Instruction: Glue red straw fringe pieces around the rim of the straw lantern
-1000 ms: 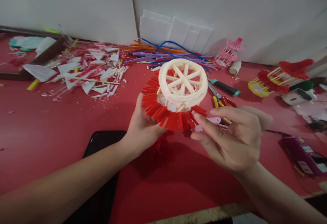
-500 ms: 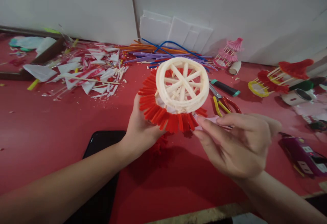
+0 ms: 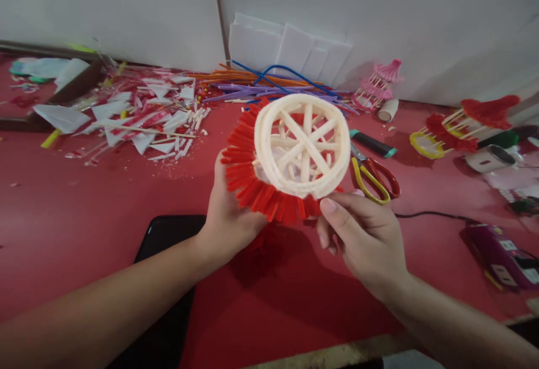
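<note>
Above the shiny red desk, as I follow remotely, the L hand grips a red-fringed fuzzy craft model w/ a cream spoked wheel from its left, wheel face tilted toward my cam. The R hand, lower fingers curled, pinches the fringe's near right edge btwn thumb & index. Just beyond it I see red-and-yellow-handled scissors; a black, flat, phone-like device lies partly under the L forearm. Along the wall, L to R: white & red scraps, orange, purple & blue fuzzy stems, and a pink tiered model. Far right, a purple corded device.
</note>
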Demonstrator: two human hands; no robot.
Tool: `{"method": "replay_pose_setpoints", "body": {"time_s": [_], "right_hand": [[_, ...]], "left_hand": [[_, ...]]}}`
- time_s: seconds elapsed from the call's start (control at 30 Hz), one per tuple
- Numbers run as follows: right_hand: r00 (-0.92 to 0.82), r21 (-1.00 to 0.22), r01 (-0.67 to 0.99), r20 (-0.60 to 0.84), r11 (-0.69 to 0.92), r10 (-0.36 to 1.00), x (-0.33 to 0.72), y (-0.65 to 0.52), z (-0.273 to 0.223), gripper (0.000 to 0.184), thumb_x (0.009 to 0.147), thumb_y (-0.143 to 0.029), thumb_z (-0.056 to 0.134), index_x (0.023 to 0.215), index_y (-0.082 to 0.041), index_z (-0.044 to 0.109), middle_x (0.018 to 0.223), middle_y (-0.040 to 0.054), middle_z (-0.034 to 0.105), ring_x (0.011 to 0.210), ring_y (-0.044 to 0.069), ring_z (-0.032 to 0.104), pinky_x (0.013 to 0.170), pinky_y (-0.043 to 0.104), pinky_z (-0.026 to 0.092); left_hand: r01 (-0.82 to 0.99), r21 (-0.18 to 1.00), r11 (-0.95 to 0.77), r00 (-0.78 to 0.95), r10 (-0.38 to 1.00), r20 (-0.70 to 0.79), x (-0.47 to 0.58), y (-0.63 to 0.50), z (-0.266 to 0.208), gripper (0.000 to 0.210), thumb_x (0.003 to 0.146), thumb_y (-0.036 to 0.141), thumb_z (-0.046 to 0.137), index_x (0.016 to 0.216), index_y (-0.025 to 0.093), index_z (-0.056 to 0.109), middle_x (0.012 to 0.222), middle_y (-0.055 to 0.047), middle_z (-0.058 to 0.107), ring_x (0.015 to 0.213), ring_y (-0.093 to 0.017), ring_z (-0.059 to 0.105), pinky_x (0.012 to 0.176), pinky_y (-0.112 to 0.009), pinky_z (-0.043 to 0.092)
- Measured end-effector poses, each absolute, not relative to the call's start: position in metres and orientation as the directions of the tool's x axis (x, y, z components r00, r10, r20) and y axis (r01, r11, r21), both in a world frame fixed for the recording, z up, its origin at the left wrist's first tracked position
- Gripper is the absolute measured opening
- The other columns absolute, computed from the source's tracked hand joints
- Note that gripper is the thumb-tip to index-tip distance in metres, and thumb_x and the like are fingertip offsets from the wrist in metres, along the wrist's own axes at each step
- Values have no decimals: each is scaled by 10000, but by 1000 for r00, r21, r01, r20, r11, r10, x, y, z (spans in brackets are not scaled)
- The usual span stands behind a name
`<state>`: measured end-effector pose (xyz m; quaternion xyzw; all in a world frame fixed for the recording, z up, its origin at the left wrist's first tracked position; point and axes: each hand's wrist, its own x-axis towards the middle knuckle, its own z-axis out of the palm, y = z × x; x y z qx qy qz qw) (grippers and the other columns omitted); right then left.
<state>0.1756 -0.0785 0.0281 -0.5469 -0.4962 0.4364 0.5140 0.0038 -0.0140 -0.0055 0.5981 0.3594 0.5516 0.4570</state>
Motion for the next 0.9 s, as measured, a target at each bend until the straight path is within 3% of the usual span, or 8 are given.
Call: {"method": "replay_pose_setpoints", "body": {"time_s": [0.17, 0.33, 0.43, 0.57, 0.77, 0.9], "right_hand": [[70, -996, 83, 37, 31, 997, 177, -80, 28, 270, 887, -386, 588, 725, -183, 660, 485, -38, 550, 399, 55, 459, 378, 182, 383], [89, -963, 225, 169, 145, 982, 178, -82, 27, 168, 861, -319, 628, 950, -198, 703, 533, -44, 588, 425, 69, 518, 407, 187, 444], [69, -956, 254, 173, 151, 982, 178, -82, 28, 130, 863, -296, 629, 909, -208, 713, 532, -43, 594, 436, 65, 534, 414, 174, 447], [48, -992, 121, 45, 39, 998, 178, -79, 27, 167, 858, -342, 634, 828, -199, 716, 507, -32, 604, 401, 67, 518, 379, 176, 433], [-35, -974, -182, -133, -137, 991, 179, -74, 21, 186, 815, -358, 689, 726, -195, 691, 642, 3, 692, 409, 55, 531, 355, 157, 382], [-75, -949, -253, -176, -189, 982, 179, -73, 20, 201, 806, -387, 693, 741, -197, 703, 580, 3, 670, 402, 65, 522, 343, 165, 354]], "left_hand": [[-98, 944, -315, 140, 935, 326, 4, -15, -5, 788, 585, 246, 860, 1194, 249, 361, 1247, -140, 578, 1166, -319, 597, 1045, -524, 465], [-76, 941, -328, 149, 930, 336, 4, -14, -3, 741, 617, 272, 844, 1191, 260, 375, 1243, -125, 582, 1161, -303, 598, 1046, -511, 463], [-75, 930, -360, 149, 918, 368, 4, -14, -3, 752, 613, 253, 851, 1204, 242, 385, 1230, -135, 600, 1148, -306, 606, 1040, -512, 461], [-65, 928, -368, 162, 913, 374, 3, -13, -6, 788, 605, 271, 862, 1231, 246, 384, 1271, -134, 590, 1172, -317, 593, 1038, -525, 457], [-12, 913, -407, 187, 896, 402, 1, -13, -6, 786, 611, 280, 865, 1221, 248, 369, 1298, -138, 562, 1184, -313, 581, 1058, -534, 441], [-21, 929, -369, 178, 913, 367, 3, -14, -4, 764, 576, 281, 883, 1171, 248, 404, 1262, -126, 569, 1171, -329, 580, 1072, -558, 421]]}}
